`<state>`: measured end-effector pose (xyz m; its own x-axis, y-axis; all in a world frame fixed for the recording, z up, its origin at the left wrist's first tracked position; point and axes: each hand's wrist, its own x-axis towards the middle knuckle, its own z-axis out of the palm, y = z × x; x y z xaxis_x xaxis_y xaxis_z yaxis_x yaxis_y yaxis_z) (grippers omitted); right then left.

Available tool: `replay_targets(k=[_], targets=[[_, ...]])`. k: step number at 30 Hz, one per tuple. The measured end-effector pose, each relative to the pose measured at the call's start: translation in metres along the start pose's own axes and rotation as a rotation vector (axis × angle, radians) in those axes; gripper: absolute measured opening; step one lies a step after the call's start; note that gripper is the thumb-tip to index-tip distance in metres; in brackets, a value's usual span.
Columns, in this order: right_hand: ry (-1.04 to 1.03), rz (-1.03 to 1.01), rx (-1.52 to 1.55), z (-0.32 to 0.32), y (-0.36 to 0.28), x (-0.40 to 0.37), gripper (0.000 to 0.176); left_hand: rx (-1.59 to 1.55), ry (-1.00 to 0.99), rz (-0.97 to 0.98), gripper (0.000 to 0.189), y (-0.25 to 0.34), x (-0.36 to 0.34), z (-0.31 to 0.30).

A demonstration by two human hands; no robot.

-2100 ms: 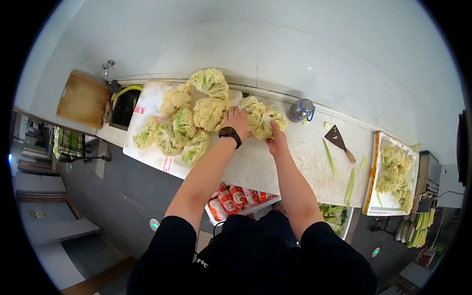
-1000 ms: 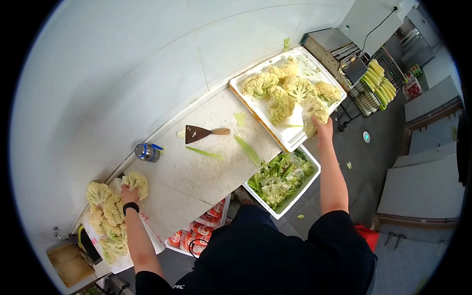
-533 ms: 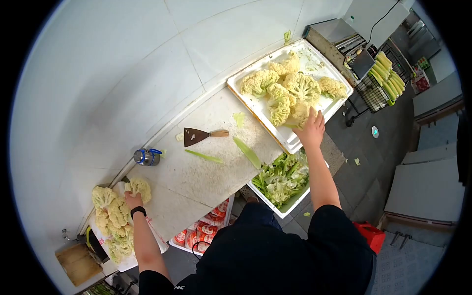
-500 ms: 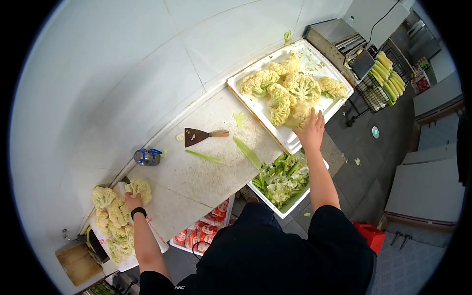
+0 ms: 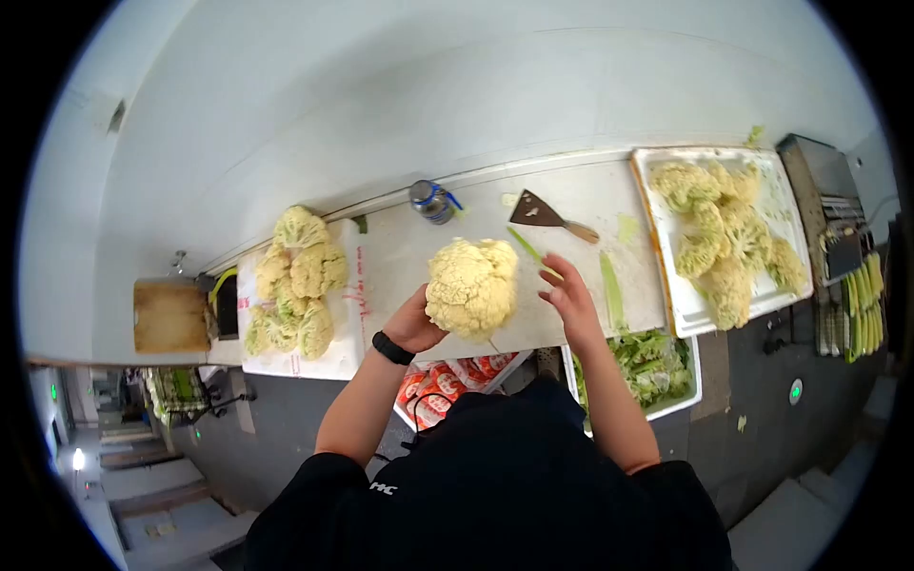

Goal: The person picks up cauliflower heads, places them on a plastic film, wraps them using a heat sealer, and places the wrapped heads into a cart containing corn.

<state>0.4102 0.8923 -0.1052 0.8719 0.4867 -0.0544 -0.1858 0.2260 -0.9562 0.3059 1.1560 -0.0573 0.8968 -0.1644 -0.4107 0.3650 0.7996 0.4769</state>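
Left hand [image 5: 416,324] gripping cauliflower [image 5: 471,285], right hand [image 5: 571,297] beside

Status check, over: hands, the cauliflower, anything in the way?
Left hand grips cauliflower head over the counter. Right hand open, just beside it. Knife and leaf strip lie beyond.

Commercial kitchen prep area. Long white tabletop [image 5: 419,257] against a panelled wall [image 5: 381,114]; cauliflower [image 5: 295,276] heaped in bulk on foam trays [image 5: 773,195]; bin of leaf trimmings [image 5: 652,366] below the edge; cleaver [image 5: 545,211], chopping board [image 5: 169,316], scale [image 5: 819,181].
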Motion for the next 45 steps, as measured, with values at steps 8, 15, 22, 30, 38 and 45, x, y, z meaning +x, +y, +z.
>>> replay_targets(k=[8,15,22,30,38,45], targets=[[-0.223,0.311,0.547,-0.05,-0.034,-0.042,0.083,0.516,-0.161,-0.368,0.049,-0.035,0.042,0.103],[0.287,0.096,0.992,-0.068,-0.016,-0.124,0.082,1.143,-0.115,-0.366,0.056,-0.068,0.077,0.111],[1.011,-0.278,0.512,-0.269,-0.067,-0.13,0.066,1.18,-0.055,-0.363,0.048,-0.073,0.073,0.091],[1.259,-0.307,0.587,-0.41,-0.055,-0.085,0.059,1.131,0.083,-0.362,0.043,-0.078,0.059,0.087],[1.23,0.003,0.279,-0.432,-0.039,-0.075,0.095,1.094,0.142,-0.314,0.041,-0.068,0.049,0.08],[1.07,-0.15,0.415,-0.463,-0.005,-0.086,0.037,1.257,0.095,0.104,0.041,-0.054,0.006,-0.015]])
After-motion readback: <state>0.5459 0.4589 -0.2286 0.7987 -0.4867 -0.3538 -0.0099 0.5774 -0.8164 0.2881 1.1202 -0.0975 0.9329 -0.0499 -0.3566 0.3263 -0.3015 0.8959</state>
